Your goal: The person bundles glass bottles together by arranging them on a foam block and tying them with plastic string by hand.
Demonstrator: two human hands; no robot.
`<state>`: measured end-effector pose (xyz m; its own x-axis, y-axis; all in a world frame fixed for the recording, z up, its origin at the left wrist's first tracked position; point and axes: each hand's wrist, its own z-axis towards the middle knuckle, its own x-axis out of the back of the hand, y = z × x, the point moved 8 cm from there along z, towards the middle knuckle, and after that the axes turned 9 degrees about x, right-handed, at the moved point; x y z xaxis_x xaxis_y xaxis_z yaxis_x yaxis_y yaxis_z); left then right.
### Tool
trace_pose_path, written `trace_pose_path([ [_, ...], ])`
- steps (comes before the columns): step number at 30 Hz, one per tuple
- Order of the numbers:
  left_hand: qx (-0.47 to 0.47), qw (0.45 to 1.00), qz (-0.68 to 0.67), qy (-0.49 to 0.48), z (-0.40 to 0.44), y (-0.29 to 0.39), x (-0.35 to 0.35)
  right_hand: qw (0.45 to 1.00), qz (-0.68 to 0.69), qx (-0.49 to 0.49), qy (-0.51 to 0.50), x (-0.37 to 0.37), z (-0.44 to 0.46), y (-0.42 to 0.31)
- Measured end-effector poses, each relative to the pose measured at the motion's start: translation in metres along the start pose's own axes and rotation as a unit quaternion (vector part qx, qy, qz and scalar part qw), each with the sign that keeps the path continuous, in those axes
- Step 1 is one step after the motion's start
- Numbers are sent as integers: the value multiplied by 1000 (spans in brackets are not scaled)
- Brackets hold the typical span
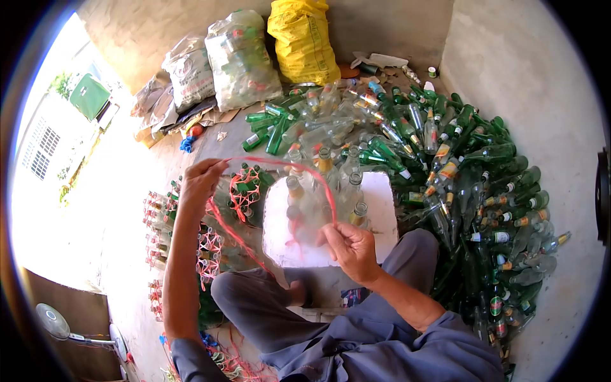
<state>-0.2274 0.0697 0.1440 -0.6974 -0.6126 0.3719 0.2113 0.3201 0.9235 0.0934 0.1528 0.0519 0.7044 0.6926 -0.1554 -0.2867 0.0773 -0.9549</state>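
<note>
A length of pink plastic string (329,193) arches between my two hands, and a loose part of it hangs below my left hand. My left hand (202,181), raised at the left, pinches one part of the string. Lower and to the right, my right hand (352,250) pinches another part, in front of a cluster of glass bottles (325,167). Several clear bottles stand upright in that cluster on a white board (278,223) between my knees. The string does not visibly touch the bottle necks, though some overlap in view makes the gap hard to judge.
Bundles of bottles tied with pink string (209,251) stand at the left. A large heap of green and clear bottles (490,153) lies along the right wall. Filled sacks (240,60) and a yellow sack (304,41) stand behind. A fan (53,321) is at lower left.
</note>
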Motion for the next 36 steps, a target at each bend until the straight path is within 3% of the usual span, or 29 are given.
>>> trace_pose_path([
  [7,-66,988,88,-108,49,64,-138,994,67,-26,88,32,-9,-4],
  [10,-124,979,86,-138,81,61,-189,988,87,-37,119,45,-13,1],
  [14,-140,947,262,-123,91,69,-232,979,124,-62,149,58,-15,16],
  [18,-141,923,331,-134,110,52,-260,969,155,-93,170,67,-13,27],
  [24,-115,878,444,-140,131,30,-257,952,210,-125,183,74,-18,53],
  [27,-104,880,425,-184,137,28,-237,945,222,-149,186,72,-22,62],
  [28,-144,886,411,-161,136,32,-228,944,220,-159,187,72,-22,63],
  [32,-117,906,366,-177,135,36,-196,944,209,-174,186,72,-22,64],
  [35,-45,922,356,-145,142,20,-172,951,189,-164,182,73,-22,65],
  [36,-71,921,361,-130,144,16,-166,953,182,-159,183,73,-23,66],
])
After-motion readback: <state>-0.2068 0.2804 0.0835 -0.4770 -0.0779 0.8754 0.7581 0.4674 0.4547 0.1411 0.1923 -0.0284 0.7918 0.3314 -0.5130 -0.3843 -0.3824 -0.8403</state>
